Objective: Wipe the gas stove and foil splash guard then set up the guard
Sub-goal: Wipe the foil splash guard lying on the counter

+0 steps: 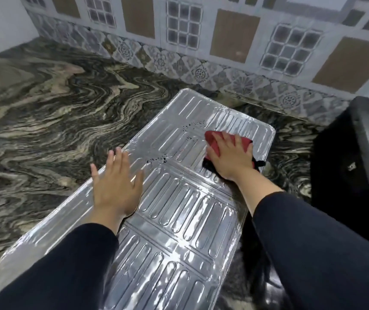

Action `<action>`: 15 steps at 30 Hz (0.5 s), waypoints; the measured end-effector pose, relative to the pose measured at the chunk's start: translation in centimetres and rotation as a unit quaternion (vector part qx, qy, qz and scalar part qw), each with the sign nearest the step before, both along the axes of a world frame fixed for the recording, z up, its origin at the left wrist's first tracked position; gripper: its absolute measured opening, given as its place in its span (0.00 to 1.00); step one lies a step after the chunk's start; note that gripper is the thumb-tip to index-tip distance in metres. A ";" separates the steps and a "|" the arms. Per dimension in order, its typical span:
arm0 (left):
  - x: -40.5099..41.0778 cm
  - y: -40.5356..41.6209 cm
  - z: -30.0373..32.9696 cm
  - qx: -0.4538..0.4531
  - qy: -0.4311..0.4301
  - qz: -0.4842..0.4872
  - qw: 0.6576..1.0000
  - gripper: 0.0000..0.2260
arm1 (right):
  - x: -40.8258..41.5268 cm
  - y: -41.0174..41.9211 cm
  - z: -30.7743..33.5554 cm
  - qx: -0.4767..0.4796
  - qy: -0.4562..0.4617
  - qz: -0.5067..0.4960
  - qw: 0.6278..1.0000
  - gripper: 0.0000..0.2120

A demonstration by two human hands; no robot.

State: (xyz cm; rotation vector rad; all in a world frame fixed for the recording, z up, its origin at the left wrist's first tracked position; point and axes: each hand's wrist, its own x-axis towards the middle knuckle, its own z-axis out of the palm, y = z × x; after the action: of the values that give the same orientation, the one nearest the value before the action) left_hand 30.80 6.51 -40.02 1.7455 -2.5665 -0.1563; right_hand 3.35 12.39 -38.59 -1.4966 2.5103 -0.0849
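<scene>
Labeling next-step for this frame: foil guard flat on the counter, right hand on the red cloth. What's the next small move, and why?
Probably slide the red cloth under the right hand up and left over the dark specks beside it. The foil splash guard lies flat on the counter, the left hand pressing it down, so it looks braced. A second cluster of specks sits nearer the left hand.

The foil splash guard (174, 209) lies flat and unfolded on the marbled countertop (45, 113), a long silver sheet embossed with rows of slots, running diagonally away from the camera. Dark specks dot its far panel. A red cloth (214, 142) sits pressed on that far end. The black gas stove (357, 166) stands just beside it, at right.
</scene>
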 end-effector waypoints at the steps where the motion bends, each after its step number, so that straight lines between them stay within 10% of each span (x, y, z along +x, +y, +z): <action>1: 0.0 0.0 -0.1 -0.001 0.005 0.001 1.000 0.31 | -1.7 -0.7 -0.1 -0.001 0.007 -0.013 1.000 0.29; 11: -0.3 -0.3 -0.5 -0.004 0.015 -0.002 1.000 0.34 | -3.3 -9.4 -0.6 -0.020 -0.008 -0.195 0.981 0.28; 15: -0.3 -0.1 -0.5 -0.007 0.018 0.000 1.000 0.35 | -0.1 -13.2 -0.6 -0.035 -0.015 -0.087 0.996 0.26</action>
State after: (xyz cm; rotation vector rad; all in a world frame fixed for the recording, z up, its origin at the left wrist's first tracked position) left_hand 30.54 6.41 -40.57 1.7220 -2.5358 -0.1669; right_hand 3.28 -0.79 -39.16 -1.2880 2.6324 -0.2232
